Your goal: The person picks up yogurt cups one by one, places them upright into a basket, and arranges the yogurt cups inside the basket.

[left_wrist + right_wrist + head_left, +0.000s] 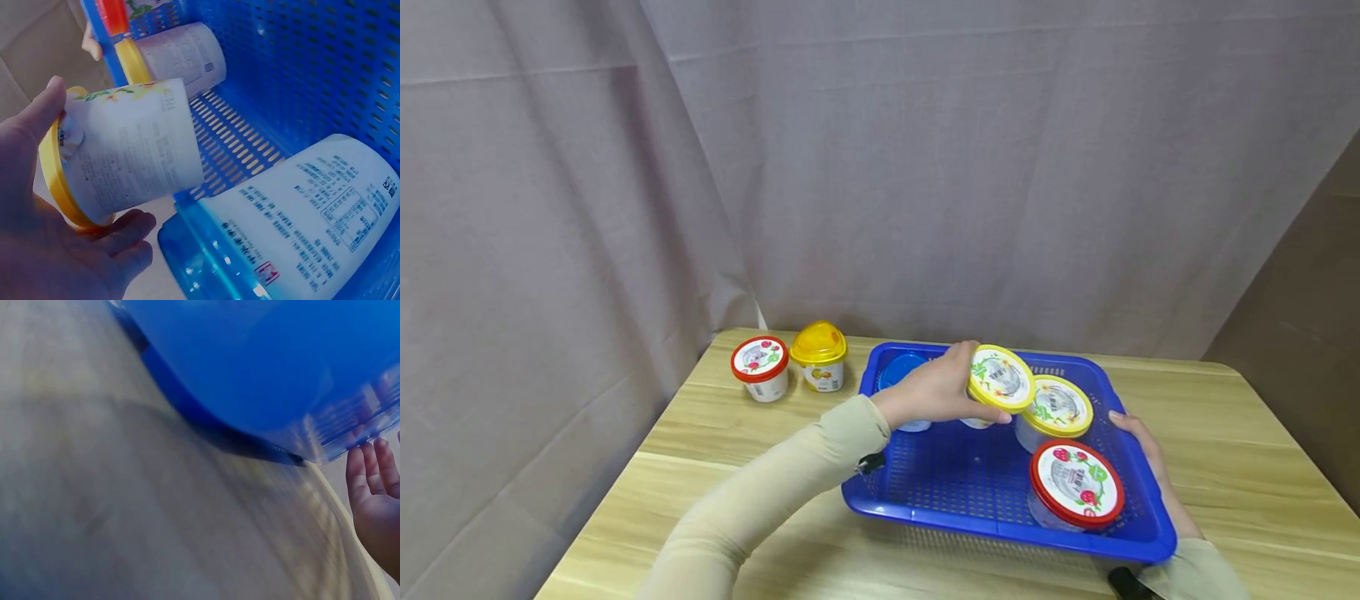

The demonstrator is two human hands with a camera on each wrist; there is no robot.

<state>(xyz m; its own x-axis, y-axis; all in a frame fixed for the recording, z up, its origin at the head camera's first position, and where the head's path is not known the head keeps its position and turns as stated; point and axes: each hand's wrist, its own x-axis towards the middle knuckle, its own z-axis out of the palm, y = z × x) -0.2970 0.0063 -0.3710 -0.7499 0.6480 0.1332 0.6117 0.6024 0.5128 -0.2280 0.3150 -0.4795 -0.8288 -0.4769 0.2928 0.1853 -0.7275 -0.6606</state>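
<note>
Tub [1002, 379] in spread left grip [938, 388]

**Bare left hand [943, 385] grips, bare right hand [1142, 442] extends its fingers**

The left forearm [782, 492], in a pale beige cloth sleeve, points toward two o'clock, thumb spread from the fingers. The right forearm [1198, 567], likewise sleeved, points toward eleven o'clock.

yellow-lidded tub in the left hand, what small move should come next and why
I'd probably lower the held tub gently into the blue basket: the left hand seems to have it raised off the basket's floor, bare floor shows near it, and the right hand is at the rim.
</note>
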